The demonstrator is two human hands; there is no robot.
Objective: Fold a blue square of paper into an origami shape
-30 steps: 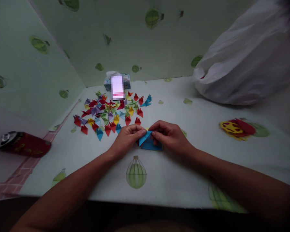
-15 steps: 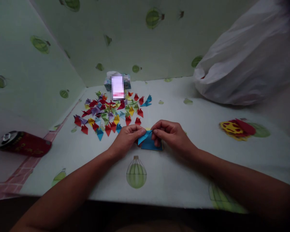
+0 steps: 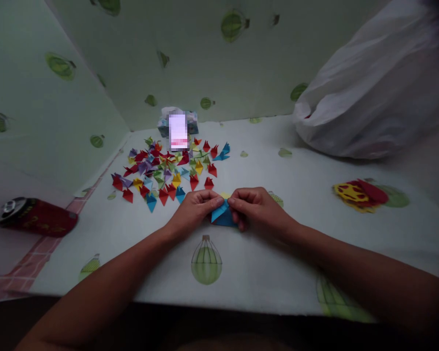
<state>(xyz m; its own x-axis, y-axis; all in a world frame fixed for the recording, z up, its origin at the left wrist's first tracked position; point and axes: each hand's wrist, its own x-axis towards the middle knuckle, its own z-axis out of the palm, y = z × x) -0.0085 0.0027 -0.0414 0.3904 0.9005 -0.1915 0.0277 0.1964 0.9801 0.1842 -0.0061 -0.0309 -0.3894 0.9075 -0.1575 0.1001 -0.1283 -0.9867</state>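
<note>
A partly folded piece of blue origami paper is pinched between my two hands near the middle of the table. My left hand grips its left side with thumb and fingers closed. On the other side, my right hand pinches the top right of the folded paper. Beneath it lies more flat blue paper, partly covered by my fingers. Beyond my left hand, many small folded paper cranes in red, blue, yellow, green and purple are spread out.
Behind the cranes, a phone with a lit screen leans against a tissue box. A red can lies at the left. To the right are a yellow and red cut-out and a large white plastic bag.
Both hands have shifted slightly downward with the folded blue paper. My right hand has drawn closer to my left and covers more of the flat paper beneath.
</note>
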